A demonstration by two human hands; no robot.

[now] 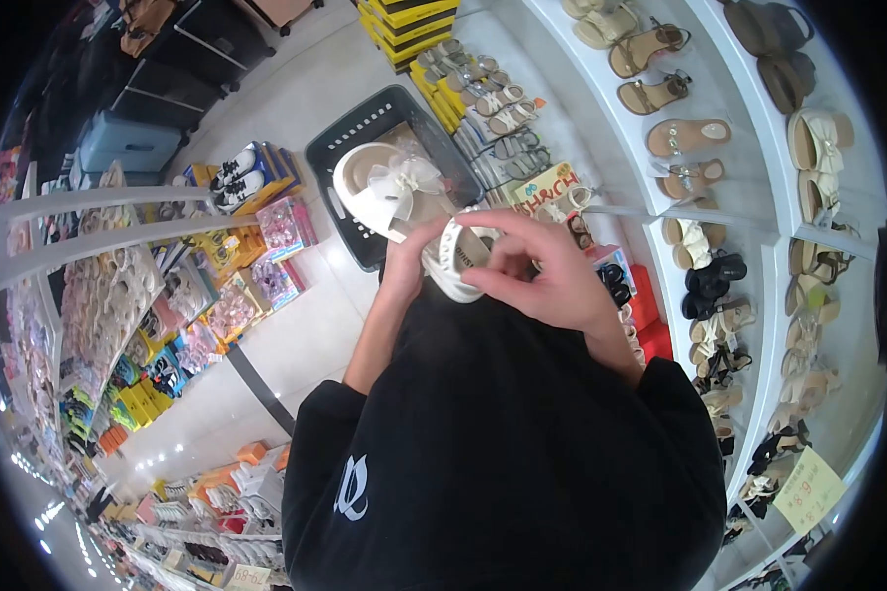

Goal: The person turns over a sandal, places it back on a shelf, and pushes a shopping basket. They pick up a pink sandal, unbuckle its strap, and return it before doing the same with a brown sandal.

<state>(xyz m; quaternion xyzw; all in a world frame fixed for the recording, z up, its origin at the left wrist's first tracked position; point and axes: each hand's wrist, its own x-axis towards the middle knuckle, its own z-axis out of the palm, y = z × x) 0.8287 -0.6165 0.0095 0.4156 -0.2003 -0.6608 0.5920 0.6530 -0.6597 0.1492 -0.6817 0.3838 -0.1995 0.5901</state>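
In front of my chest I hold a white sandal (450, 279) whose strap carries a row of pearl-like beads. Lettering shows on its greyish insole. My left hand (410, 260) is closed around the near left side, thumb along the strap, its other fingers mostly hidden. My right hand (547, 271) curls over the opposite side, with thumb and index finger pressed to the sandal. Just beyond both hands, a round white item with a sheer bow (401, 184), perhaps a hat, lies in a dark plastic basket (343, 236). Brown cardboard shows beneath it.
Curved white shelves (621, 128) with rows of sandals rise on the right. Stacked yellow boxes (404, 30) and more sandals stand beyond the basket. To the left, a display rack (108, 236) borders the tiled floor (315, 340), near boxed black-and-white shoes (238, 179).
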